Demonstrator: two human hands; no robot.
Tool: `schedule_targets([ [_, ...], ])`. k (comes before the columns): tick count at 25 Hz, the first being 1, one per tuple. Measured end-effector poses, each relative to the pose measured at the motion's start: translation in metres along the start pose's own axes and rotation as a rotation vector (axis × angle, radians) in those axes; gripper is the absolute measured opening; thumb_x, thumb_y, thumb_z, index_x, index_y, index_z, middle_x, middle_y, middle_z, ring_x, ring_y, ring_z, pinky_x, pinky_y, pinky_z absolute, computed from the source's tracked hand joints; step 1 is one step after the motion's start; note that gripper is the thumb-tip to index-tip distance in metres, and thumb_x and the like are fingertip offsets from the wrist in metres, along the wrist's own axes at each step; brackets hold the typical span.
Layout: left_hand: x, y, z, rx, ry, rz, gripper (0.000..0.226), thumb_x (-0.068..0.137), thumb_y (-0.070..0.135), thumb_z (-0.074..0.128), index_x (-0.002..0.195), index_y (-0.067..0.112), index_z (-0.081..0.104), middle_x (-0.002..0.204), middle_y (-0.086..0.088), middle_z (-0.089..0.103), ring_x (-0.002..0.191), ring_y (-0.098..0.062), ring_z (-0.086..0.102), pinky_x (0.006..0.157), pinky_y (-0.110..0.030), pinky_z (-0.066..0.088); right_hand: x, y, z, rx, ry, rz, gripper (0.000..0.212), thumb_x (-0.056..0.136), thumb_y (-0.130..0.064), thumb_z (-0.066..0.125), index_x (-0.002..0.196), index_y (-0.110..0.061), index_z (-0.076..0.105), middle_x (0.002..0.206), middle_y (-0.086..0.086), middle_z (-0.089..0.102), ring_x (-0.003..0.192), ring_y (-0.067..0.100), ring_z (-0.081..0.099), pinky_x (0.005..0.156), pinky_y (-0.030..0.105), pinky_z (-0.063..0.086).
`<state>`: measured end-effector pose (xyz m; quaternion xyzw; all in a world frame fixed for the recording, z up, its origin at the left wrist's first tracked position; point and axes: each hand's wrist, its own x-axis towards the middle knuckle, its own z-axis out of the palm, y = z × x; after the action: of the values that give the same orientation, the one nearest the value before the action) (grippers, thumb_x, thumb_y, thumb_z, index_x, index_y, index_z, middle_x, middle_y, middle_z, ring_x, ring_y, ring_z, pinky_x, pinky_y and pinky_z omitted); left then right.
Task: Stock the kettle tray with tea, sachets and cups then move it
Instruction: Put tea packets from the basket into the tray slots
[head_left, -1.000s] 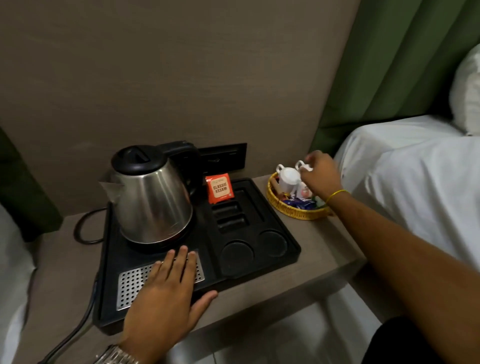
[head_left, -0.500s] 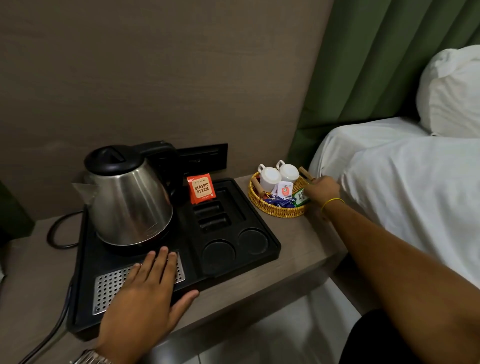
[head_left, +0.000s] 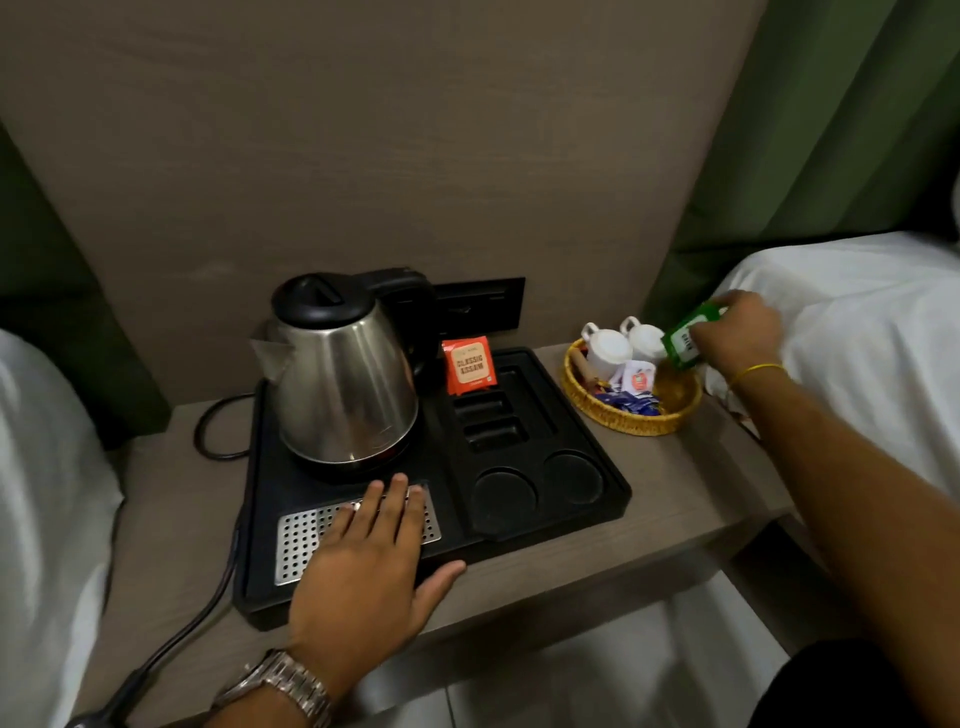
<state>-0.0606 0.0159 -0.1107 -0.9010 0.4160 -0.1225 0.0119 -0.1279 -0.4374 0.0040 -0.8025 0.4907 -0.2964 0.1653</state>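
Observation:
A black kettle tray (head_left: 597, 470) sits on the bedside table and carries a steel kettle (head_left: 340, 384). An orange tea packet (head_left: 469, 365) stands in the tray's back slot. The two round cup wells and the other slots hold nothing. My left hand (head_left: 371, 569) lies flat, fingers apart, on the tray's metal drip grid (head_left: 301, 540). To the right a woven basket (head_left: 631, 418) holds two white cups (head_left: 608, 348), blue sachets (head_left: 628, 402) and a white sachet (head_left: 638, 378). My right hand (head_left: 740, 332) holds a green tea packet (head_left: 688, 340) above the basket's right rim.
The kettle's black cable (head_left: 208, 608) runs off the tray's left side toward the table's front. A black socket panel (head_left: 480, 306) sits on the wall behind. White bedding (head_left: 857, 332) presses against the table on the right, more bedding lies left, and a green curtain (head_left: 831, 130) hangs behind.
My right hand reached into the basket's right side and has lifted out a green tea packet. My left hand stayed flat on the drip grid. The camera view shifted slightly.

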Motion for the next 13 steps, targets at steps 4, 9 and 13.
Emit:
schedule_targets([
  [4,0.0,0.001,0.004,-0.032,-0.002,-0.007,0.088,0.094,0.079,0.035,0.147,0.01,0.053,0.15,-0.015,0.057,0.136,-0.031,0.058,0.105,-0.049,0.054,-0.014,-0.057,0.018,0.117,-0.077,-0.316,0.045,0.073,-0.02,0.078,0.118,-0.02,0.073,0.116,0.012,0.075,0.107,0.032,0.071,0.095,0.038,0.054],
  [9,0.001,-0.001,0.011,-0.039,0.008,0.007,0.088,0.095,0.077,0.033,0.148,0.009,0.051,0.151,-0.016,0.056,0.137,-0.033,0.057,0.106,-0.049,0.052,-0.065,-0.114,0.064,0.099,-0.426,-0.68,0.035,0.079,-0.014,0.077,0.112,-0.023,0.069,0.107,0.004,0.077,0.1,0.024,0.072,0.091,0.037,0.057],
  [13,0.0,-0.001,0.014,-0.038,0.02,0.008,0.088,0.096,0.077,0.032,0.149,0.01,0.049,0.152,-0.016,0.054,0.139,-0.033,0.054,0.107,-0.051,0.052,-0.091,-0.123,0.097,0.013,-0.625,-0.845,0.028,0.088,-0.01,0.07,0.113,-0.02,0.061,0.112,0.006,0.074,0.103,0.025,0.071,0.085,0.042,0.06],
])
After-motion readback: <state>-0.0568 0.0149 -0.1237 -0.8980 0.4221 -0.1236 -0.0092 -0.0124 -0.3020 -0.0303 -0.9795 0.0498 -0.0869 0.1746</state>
